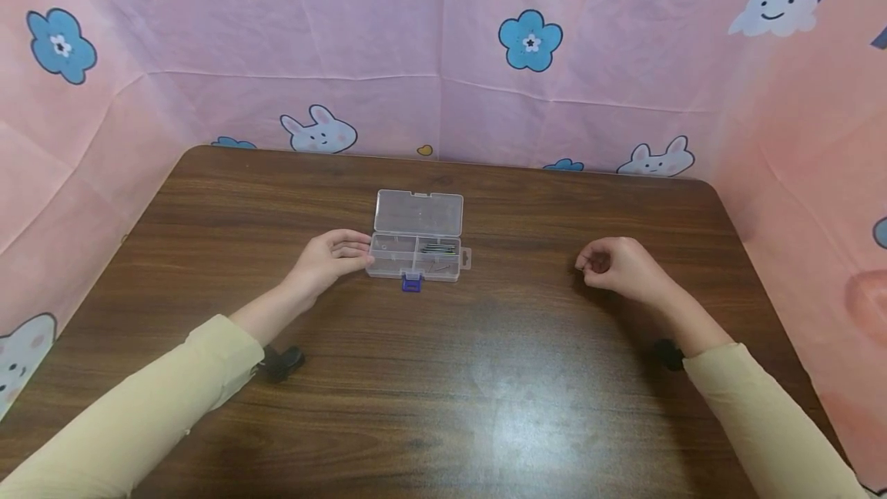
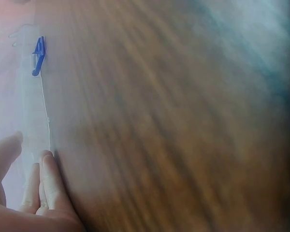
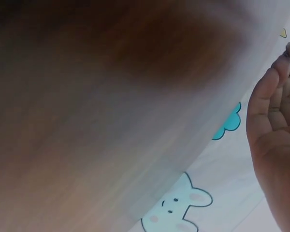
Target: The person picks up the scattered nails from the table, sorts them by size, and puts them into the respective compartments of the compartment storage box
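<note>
A clear plastic compartment box (image 1: 413,265) stands on the table with its clear lid (image 1: 419,213) tipped back and its blue latch (image 1: 412,284) hanging at the front. Dark thin metal pieces (image 1: 438,249) lie in the back right compartment. A few slim pieces are in the front right one, and a tiny ring (image 1: 384,247) in the back left. My left hand (image 1: 329,260) holds the box's left end between thumb and fingers. Off to the right, my right hand (image 1: 620,268) hovers with thumb and fingertips together; a tiny dark spot shows there, but I cannot tell whether it is an object.
The brown wooden table (image 1: 485,360) ends at a pink patterned cloth (image 1: 388,29) hung at the back and both sides. A clear hanging tab (image 1: 466,258) sticks out from the box's right end. Dark wrist-worn devices (image 1: 280,363) sit under both forearms.
</note>
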Demonstrator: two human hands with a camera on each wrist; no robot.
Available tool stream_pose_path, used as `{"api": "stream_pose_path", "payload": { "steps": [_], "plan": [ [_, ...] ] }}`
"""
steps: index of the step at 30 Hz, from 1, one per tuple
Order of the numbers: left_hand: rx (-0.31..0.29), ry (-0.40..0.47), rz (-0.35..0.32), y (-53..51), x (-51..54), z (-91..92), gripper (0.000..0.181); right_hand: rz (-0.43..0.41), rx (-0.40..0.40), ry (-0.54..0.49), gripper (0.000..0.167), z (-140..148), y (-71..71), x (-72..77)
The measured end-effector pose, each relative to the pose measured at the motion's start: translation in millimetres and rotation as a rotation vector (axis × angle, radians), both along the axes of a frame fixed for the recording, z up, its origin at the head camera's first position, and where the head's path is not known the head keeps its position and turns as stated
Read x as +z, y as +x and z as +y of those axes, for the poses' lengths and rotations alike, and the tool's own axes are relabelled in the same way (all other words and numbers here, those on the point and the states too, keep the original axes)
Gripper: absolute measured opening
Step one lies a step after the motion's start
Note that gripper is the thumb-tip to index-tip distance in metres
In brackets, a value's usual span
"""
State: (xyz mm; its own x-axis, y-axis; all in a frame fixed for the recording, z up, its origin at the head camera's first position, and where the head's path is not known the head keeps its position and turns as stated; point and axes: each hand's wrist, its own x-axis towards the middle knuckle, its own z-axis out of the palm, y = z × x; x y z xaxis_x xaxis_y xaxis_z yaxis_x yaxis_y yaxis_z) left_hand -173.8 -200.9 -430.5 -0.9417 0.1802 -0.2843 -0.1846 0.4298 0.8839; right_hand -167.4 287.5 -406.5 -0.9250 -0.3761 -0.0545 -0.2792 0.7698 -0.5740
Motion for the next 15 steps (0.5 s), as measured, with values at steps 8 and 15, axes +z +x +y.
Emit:
{"api": "stream_pose_path", "payload": {
  "steps": [8, 15],
  "plan": [
    [0.001, -0.002, -0.001, -0.4, -0.1, 0.6, 0.051, 0.015, 0.02, -0.036, 0.011, -17.8, -9.1, 0.1],
    [0.004, -0.001, -0.002, -0.1, -0.8, -0.3, 0.052, 0.032, 0.044, -0.064, 0.011, -37.4, -18.0, -0.2]
  ]
}}
